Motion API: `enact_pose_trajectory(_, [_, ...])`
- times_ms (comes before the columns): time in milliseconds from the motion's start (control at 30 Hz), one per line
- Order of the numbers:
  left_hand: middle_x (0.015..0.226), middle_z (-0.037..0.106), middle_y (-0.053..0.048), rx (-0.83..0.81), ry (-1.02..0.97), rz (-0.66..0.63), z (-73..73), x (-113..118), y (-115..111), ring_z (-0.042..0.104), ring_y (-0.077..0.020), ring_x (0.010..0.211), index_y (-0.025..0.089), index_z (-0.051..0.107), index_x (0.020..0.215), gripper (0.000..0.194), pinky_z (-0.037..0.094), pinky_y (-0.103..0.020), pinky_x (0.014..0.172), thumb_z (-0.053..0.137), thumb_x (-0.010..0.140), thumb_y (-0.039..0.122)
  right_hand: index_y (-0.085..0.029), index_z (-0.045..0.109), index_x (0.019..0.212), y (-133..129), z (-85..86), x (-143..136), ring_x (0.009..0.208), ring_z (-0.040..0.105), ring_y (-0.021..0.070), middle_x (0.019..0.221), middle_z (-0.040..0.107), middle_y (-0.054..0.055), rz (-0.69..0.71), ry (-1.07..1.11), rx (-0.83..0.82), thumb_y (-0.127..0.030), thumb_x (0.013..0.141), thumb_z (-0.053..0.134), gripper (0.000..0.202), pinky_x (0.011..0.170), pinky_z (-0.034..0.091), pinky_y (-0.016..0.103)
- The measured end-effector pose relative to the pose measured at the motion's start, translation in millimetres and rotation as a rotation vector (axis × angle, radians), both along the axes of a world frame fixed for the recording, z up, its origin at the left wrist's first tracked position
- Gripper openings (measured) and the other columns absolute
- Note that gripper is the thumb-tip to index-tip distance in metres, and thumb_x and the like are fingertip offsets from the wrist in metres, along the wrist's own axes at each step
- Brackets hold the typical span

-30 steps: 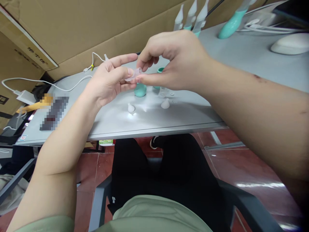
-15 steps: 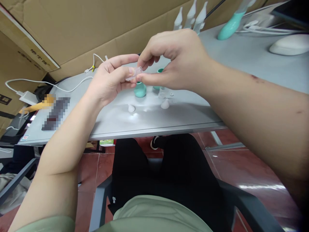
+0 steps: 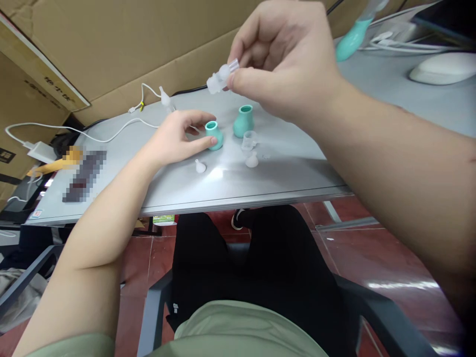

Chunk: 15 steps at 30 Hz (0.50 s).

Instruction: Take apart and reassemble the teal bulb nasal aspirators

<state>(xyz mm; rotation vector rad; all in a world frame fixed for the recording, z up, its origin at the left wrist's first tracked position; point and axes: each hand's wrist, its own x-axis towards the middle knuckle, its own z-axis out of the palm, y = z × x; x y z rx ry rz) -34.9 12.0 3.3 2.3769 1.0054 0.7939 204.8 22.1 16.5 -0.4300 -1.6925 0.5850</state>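
Observation:
My right hand [image 3: 286, 59] is raised above the table, pinching a small clear plastic connector [image 3: 220, 79] between thumb and fingers. My left hand [image 3: 182, 136] rests low over the tabletop, its thumb and fingers closed around a small teal squeeze bulb [image 3: 216, 139], which stands with its round opening up. Just right of it is a second teal bulb [image 3: 243, 123], also upright and open at the top. A clear plastic cup-like piece [image 3: 248, 142] lies in front of that bulb. Two white cone-shaped tips [image 3: 200, 166] sit nearer the table's front edge.
Another pointed white tip [image 3: 165, 97] stands behind my left hand. White cables [image 3: 111, 139] cross the left side, near a blurred dark item [image 3: 85, 176]. At the back right are a teal-ended aspirator [image 3: 354, 42] and a white mouse [image 3: 444, 69]. Cardboard [image 3: 148, 44] borders the table's back.
My left hand has let go of the clear connector and come down to the nearer teal bulb. My right hand has lifted the connector up and away. The second teal bulb now shows fully.

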Motion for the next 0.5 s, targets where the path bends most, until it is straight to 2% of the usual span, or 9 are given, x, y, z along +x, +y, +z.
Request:
enact_pose_trajectory(100, [0.105,0.083,-0.008,-0.026,0.005,-0.033,-1.1,2,-2,0.075,-0.0203,0.090,0.018,0.085,0.104,0.026,0.063,-0.034,0.090,0.084,0.088,0.038,-0.016,0.066,0.082,0,-0.5,-1,0.070,0.066,0.0080,0.078,0.066,-0.003,0.021,-0.009,-0.023,-0.015,0.076,0.078,0.014,0.060,0.042,0.020])
enact_pose_trajectory(267, [0.095,0.080,-0.007,-0.147,-0.099,-0.023,-4.8,3,2,0.073,-0.0192,0.081,0.019,0.082,0.102,0.027,0.060,-0.034,0.077,0.085,0.088,0.041,-0.016,0.069,0.083,-4,1.8,0,0.072,0.070,0.0090,0.079,0.070,-0.003,0.032,0.001,-0.058,-0.020,0.076,0.076,0.010,0.063,0.046,0.020])
enact_pose_trajectory(400, [0.107,0.079,-0.006,-0.127,-0.249,0.047,-1.2,-1,4,0.074,-0.0210,0.093,0.023,0.079,0.106,0.033,0.063,-0.037,0.081,0.087,0.086,0.048,-0.017,0.073,0.086,-4,2.8,1,0.074,0.070,0.0095,0.083,0.075,-0.004,0.033,0.009,-0.051,-0.019,0.077,0.071,0.009,0.068,0.052,0.021])
enact_pose_trajectory(500, [0.113,0.076,-0.002,-0.070,-0.317,0.105,5.3,-8,3,0.070,-0.0210,0.099,0.026,0.076,0.118,0.042,0.064,-0.039,0.083,0.086,0.091,0.057,-0.017,0.075,0.089,-3,2.6,0,0.076,0.071,0.0099,0.084,0.075,-0.003,0.044,0.005,-0.049,-0.016,0.079,0.071,0.011,0.070,0.054,0.021])
